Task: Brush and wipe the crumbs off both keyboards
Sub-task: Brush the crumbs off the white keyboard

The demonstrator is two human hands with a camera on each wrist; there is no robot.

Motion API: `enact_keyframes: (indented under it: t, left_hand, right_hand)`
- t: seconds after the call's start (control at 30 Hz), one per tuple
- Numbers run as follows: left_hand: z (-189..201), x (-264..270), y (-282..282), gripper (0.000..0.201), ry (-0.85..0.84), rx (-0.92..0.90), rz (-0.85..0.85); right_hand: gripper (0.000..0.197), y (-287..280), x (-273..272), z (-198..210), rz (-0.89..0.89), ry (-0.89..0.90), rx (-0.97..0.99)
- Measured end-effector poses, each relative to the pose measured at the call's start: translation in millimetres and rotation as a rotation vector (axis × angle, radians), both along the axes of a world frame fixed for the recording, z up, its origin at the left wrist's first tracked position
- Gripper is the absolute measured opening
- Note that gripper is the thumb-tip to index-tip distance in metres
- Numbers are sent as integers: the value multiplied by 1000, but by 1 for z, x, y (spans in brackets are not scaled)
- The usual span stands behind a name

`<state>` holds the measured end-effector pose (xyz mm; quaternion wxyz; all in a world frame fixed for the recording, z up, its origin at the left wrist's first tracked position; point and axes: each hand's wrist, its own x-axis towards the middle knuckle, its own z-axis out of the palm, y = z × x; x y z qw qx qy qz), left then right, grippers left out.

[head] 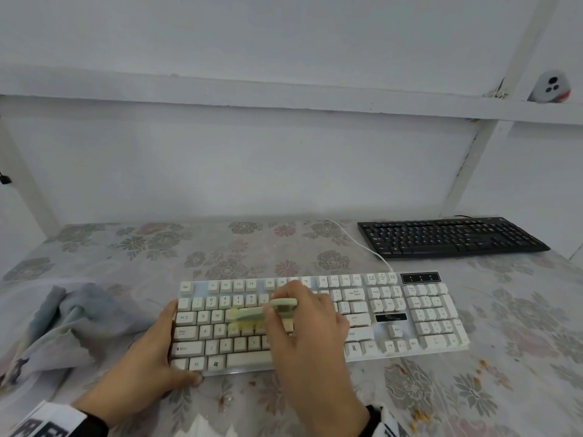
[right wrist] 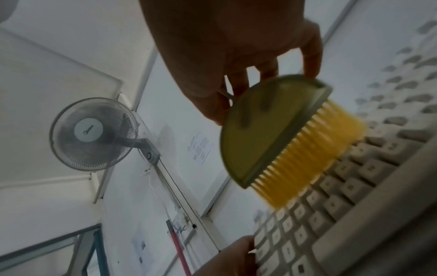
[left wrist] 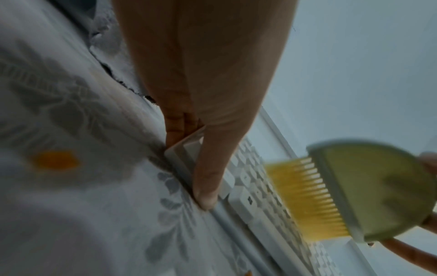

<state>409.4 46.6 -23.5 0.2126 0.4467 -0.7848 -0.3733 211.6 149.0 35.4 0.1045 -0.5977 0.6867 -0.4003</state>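
Observation:
A white keyboard lies in front of me on the floral tablecloth. My right hand grips a small green brush with yellow bristles over the letter keys left of centre; the bristles touch the keys and look blurred. My left hand holds the keyboard's left end, thumb along the front corner and fingers behind the side edge. A black keyboard sits at the back right, untouched. Orange crumbs lie on the cloth at the front right.
A crumpled grey cloth lies left of the white keyboard. The white keyboard's cable runs back past the black one. A wall and a shelf rise behind the table. A wall fan shows in the right wrist view.

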Motion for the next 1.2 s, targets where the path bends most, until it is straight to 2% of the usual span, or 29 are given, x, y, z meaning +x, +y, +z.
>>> enact_keyframes:
  t: [0.17,0.27,0.33,0.47,0.7,0.8,0.83,0.93,1.03,1.2]
  left_hand:
    - [1,1,1,103,-4,-14,5]
    - [0,-1,1,98,-10,1,15]
    - [0,0,1,98,-10,6,10]
    - [0,1,0,99,-10,23,10]
    - [0,0,1,97,5,35,10]
    - [1,0,1,96,13,32,10]
    - [2,-1,2,96,15,33,12]
    - [4,-2,3,95,28,41,13]
    - [4,-3,4,94,28,43,12]
    - [6,-4,4,92,30,50,19]
  right_hand:
    - [28,6,-1,2,54,-101,-21]
    - [15,7,-12,0,-42,-10,40]
    - [14,8,-15,3,-67,-1,32]
    - [8,12,-11,9,52,-181,1]
    - [15,18,-34,2,-96,-53,-30]
    - [12,21,-34,8,23,-346,-51]
    - [9,22,-36,8,51,-392,-34]
    - [19,21,-53,-6,-46,-215,-39]
    - [9,21,-65,-6,-152,-104,-112]
    - [12,26,-65,1,-25,-226,-70]
